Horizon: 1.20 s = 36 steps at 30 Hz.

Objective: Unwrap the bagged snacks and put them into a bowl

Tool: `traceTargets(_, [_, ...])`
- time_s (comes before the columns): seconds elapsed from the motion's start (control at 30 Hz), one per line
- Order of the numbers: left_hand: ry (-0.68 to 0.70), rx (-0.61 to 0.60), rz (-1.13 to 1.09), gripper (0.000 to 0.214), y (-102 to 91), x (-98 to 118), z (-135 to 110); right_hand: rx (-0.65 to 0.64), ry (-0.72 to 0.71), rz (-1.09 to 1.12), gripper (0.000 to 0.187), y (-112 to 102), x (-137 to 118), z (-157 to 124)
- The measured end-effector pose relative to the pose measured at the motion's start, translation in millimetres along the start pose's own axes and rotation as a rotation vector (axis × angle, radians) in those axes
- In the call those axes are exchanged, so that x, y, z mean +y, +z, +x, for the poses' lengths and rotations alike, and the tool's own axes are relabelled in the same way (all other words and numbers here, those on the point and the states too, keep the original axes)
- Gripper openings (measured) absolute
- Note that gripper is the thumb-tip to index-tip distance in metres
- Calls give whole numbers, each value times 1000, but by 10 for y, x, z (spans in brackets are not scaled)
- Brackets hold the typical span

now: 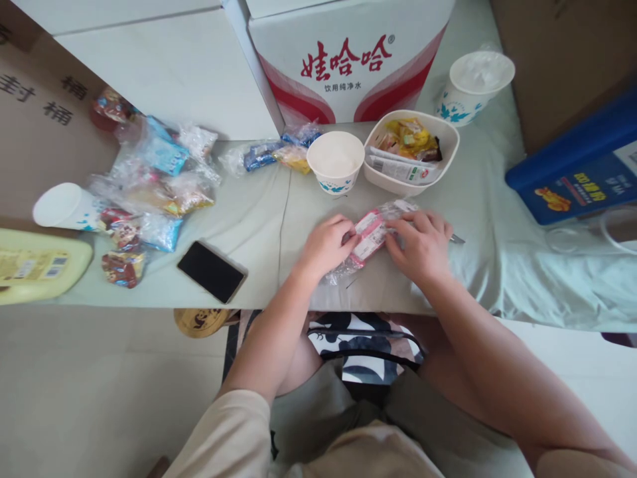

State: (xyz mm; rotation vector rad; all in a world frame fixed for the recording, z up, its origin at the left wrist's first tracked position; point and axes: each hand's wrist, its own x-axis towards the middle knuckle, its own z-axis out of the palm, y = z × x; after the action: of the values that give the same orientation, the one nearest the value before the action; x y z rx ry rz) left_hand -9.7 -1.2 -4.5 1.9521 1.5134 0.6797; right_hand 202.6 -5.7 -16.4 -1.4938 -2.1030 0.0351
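Observation:
A small pink-and-white packet (369, 236) with a printed label lies on the cloth in front of me, clear plastic wrap around both its ends. At its left side, my left hand (328, 244) grips the edge with curled fingers. From the right, my right hand (423, 244) holds the packet's other end, thumb and fingers bent against the wrap. Beside my right fingers a thin metal tip (456, 239) pokes out; the rest is hidden under the hand. Just beyond the packet stand a paper cup (336, 186) and a white bowl (450, 156) with snack packets (413, 136) inside.
Wrapped snacks (166, 153) are heaped at the left, near a tipped paper cup (64, 207) and a phone (212, 271). Large white cartons (348, 60) close off the back. On the right are a plastic-filled cup (460, 99) and a blue package (572, 172).

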Motion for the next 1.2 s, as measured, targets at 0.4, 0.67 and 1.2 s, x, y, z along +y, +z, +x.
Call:
traceTargets(0.4, [-186, 35, -579, 20, 17, -57, 12, -319, 237, 313, 23, -29, -49, 19])
traceTargets(0.67, [-354, 197, -831, 46, 147, -2, 31, -298, 435, 956, 33, 39, -127, 43])
traceTargets(1.2, [-347, 185, -943, 47, 174, 80, -4, -241, 105, 406, 24, 10, -199, -38])
